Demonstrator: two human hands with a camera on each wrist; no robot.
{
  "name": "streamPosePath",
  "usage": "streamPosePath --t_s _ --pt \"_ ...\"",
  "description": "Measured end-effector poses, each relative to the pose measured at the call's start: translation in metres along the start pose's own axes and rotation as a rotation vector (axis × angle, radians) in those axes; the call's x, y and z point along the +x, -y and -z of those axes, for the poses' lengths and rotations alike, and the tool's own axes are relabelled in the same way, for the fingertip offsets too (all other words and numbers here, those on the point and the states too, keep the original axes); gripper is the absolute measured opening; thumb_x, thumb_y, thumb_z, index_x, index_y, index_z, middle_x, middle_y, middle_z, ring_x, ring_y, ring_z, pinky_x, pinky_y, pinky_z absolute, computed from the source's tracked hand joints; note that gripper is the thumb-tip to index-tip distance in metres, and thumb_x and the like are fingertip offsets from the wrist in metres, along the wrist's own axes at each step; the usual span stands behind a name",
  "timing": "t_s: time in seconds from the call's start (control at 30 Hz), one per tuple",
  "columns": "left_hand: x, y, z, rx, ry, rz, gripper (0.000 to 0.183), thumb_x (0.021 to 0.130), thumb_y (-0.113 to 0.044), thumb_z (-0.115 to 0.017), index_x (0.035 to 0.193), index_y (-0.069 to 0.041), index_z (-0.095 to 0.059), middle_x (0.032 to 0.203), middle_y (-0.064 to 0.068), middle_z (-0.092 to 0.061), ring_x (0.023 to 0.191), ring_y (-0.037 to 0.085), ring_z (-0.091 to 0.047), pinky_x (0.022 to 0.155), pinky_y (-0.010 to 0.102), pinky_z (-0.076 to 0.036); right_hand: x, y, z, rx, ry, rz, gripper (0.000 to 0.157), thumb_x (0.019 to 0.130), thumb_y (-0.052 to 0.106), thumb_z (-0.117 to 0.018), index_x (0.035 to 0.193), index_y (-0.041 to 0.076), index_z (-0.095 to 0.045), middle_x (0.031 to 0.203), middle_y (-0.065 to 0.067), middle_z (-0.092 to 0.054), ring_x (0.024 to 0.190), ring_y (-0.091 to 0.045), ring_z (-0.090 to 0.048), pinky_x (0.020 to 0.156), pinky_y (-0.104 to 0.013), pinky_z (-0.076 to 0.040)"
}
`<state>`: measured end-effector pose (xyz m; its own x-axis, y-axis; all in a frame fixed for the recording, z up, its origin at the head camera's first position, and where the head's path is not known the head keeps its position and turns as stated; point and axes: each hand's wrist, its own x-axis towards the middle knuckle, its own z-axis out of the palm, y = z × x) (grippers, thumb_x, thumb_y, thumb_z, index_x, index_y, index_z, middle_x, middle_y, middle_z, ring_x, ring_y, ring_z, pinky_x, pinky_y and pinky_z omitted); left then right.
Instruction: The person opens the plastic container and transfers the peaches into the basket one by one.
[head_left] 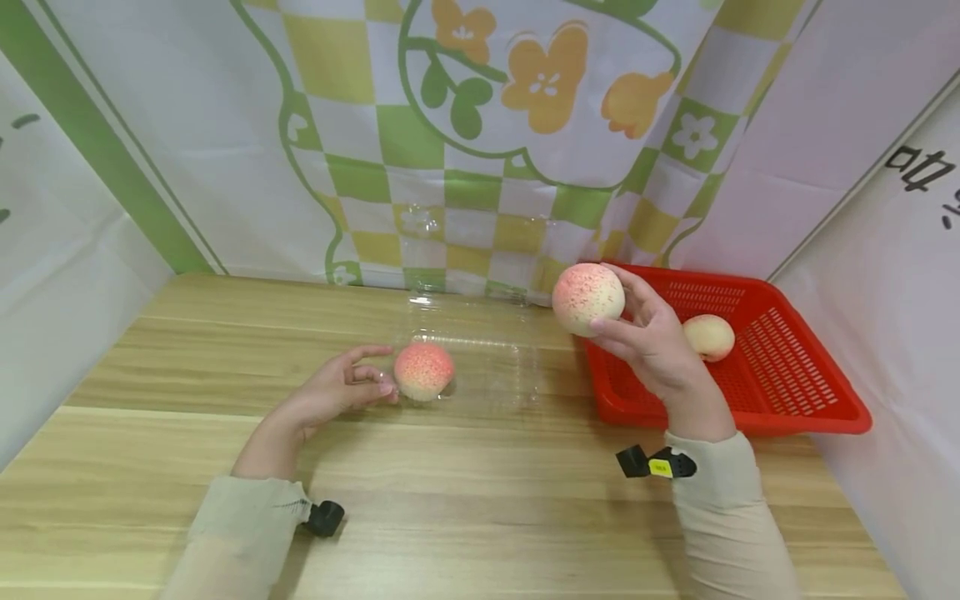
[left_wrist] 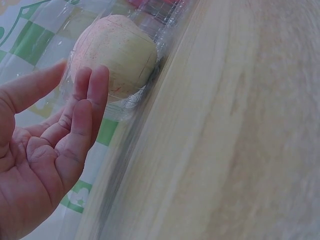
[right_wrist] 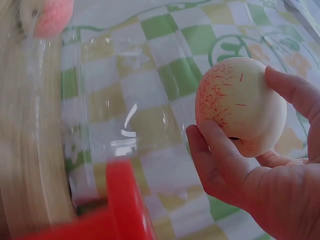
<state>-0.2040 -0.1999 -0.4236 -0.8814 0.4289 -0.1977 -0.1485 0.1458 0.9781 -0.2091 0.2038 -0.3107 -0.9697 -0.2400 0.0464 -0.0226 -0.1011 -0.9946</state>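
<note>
A pink and cream peach [head_left: 588,298] is held up in my right hand [head_left: 651,337], fingers and thumb around its sides, above the red basket's left edge. In the right wrist view that peach [right_wrist: 240,102] shows red speckles on a pale skin. Another peach [head_left: 424,372] sits in the left part of a clear plastic clamshell box [head_left: 491,379], whose lid stands raised at the back. Beside the box's left wall is my left hand [head_left: 337,390], its fingers loosely extended and thumb apart. Whether its fingertips touch the wall I cannot tell.
On the right stands a red plastic basket [head_left: 806,412] with slotted walls. A pale peach [head_left: 708,337] lies inside it, partly behind my right hand. A checked, flowered cloth [head_left: 480,179] hangs behind the wooden table [head_left: 480,508].
</note>
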Motion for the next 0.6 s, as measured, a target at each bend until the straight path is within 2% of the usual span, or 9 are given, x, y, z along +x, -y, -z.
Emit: streamPosePath --t_s 0.23,0.47,0.6 --pt "-0.001 0.000 0.000 0.005 -0.003 0.002 0.074 0.095 -0.010 -0.066 0.155 -0.004 -0.023 0.098 -0.003 -0.069 0.098 0.017 -0.071 0.094 0.029 -0.055 -0.013 -0.001 0.027 -0.013 -0.050 -0.003 0.058 0.093 -0.004 -0.060 0.143 0.019 -0.041 0.139 0.002 -0.043 0.116 -0.017 -0.051 0.085 -0.024 -0.059" --pt "-0.002 0.000 0.000 0.003 -0.003 0.011 0.074 0.095 -0.011 -0.065 0.155 -0.005 -0.022 0.098 -0.002 -0.068 0.100 0.018 -0.071 0.097 0.032 -0.055 -0.022 -0.005 0.050 0.007 -0.087 -0.024 0.063 0.093 -0.003 -0.062 0.146 0.018 -0.036 0.144 0.003 -0.038 0.122 -0.020 -0.045 0.084 -0.028 -0.060" --pt "-0.001 0.000 0.000 0.016 -0.004 0.005 0.074 0.095 -0.012 -0.065 0.155 -0.005 -0.023 0.099 -0.002 -0.069 0.100 0.019 -0.071 0.097 0.033 -0.055 -0.025 -0.010 0.061 0.023 -0.089 -0.039 0.063 0.093 -0.005 -0.061 0.147 0.016 -0.035 0.144 0.004 -0.039 0.122 -0.016 -0.047 0.085 -0.026 -0.060"
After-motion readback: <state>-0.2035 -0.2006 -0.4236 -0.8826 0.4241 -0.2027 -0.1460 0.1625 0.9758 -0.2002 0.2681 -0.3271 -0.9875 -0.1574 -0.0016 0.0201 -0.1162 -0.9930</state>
